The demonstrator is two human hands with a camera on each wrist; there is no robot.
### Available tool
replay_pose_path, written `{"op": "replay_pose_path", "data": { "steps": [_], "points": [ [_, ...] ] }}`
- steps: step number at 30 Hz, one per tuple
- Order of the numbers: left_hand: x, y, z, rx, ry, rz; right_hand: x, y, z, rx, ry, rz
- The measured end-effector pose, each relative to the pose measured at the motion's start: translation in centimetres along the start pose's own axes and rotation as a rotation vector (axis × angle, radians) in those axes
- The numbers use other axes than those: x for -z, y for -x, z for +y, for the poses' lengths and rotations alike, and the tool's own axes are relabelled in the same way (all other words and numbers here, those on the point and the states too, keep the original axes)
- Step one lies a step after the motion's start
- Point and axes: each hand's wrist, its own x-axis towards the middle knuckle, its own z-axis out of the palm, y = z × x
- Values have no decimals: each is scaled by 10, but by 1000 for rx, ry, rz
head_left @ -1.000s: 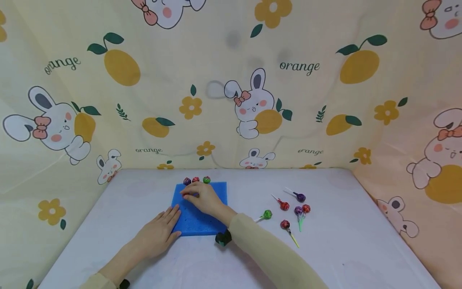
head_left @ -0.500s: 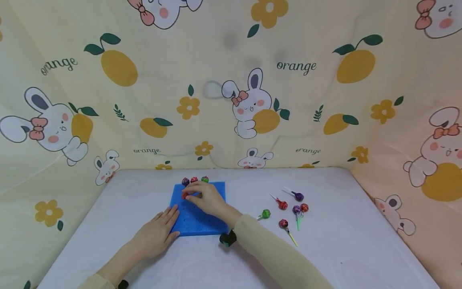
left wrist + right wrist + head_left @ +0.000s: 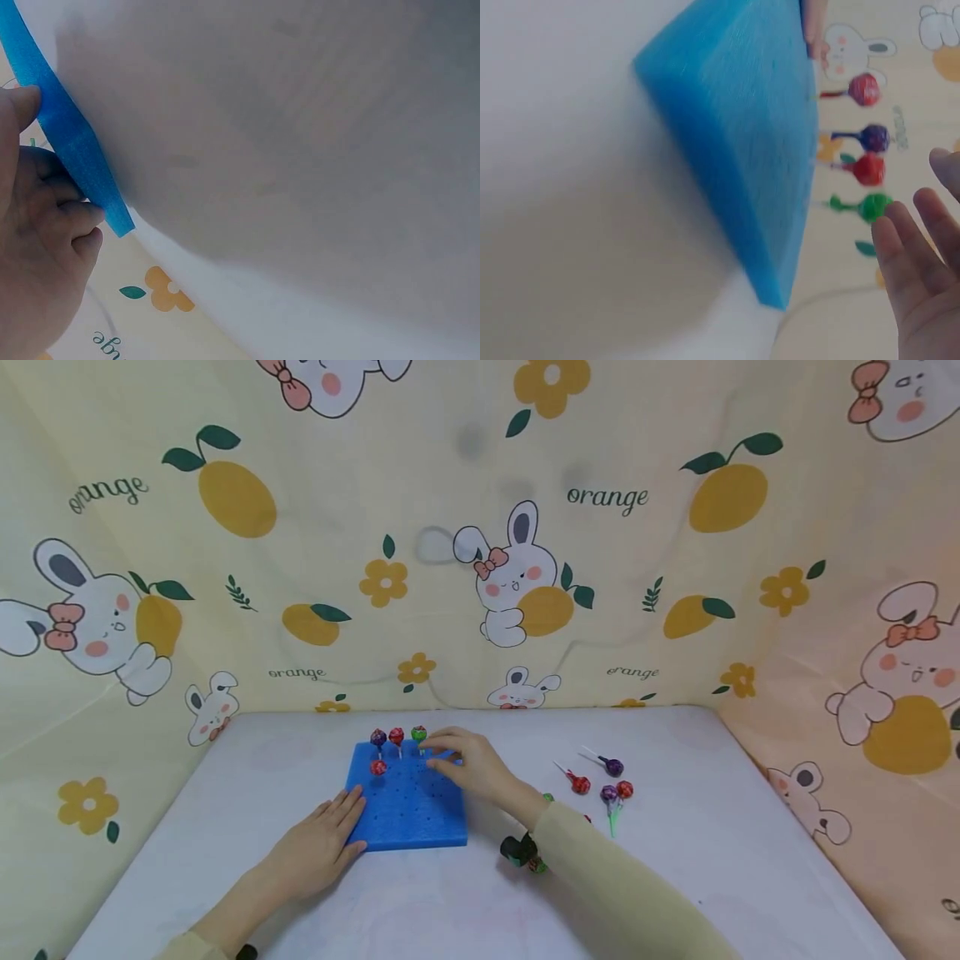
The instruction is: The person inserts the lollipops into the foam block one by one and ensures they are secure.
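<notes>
A blue foam board [image 3: 412, 818] with small holes lies on the table. Three lollipops stand along its back edge: purple [image 3: 378, 738], red [image 3: 396, 737] and green [image 3: 418, 734]. In front of the purple one, another red lollipop [image 3: 378, 767] stands upright in the board. My left hand [image 3: 318, 843] rests with straight fingers against the board's left edge; its thumb and fingers touch the blue side in the left wrist view. Over the back right of the board, my right hand [image 3: 476, 768] holds nothing. In the right wrist view its fingers [image 3: 900, 262] are extended, close to the green lollipop [image 3: 874, 208].
Loose lollipops lie on the white table right of the board, among them purple [image 3: 613, 767] and red [image 3: 580, 784] ones. My right forearm partly covers a green lollipop [image 3: 548, 797]. Another lollipop [image 3: 537, 865] shows beside the black wrist camera [image 3: 517, 850]. Printed cloth walls enclose the table.
My right hand has let go of the front red lollipop, which now stands by itself in the board, and has moved right. My left hand stays at the board's edge.
</notes>
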Motion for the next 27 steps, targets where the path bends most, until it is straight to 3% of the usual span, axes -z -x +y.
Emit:
{"op": "replay_pose_path", "data": {
  "steps": [15,27],
  "points": [
    [-1,-1,-4,2,-8,-6,53,38,35,20,90,7],
    [-1,-2,-3,6,22,-20,84,75,58,-88,171,-92]
  ]
}}
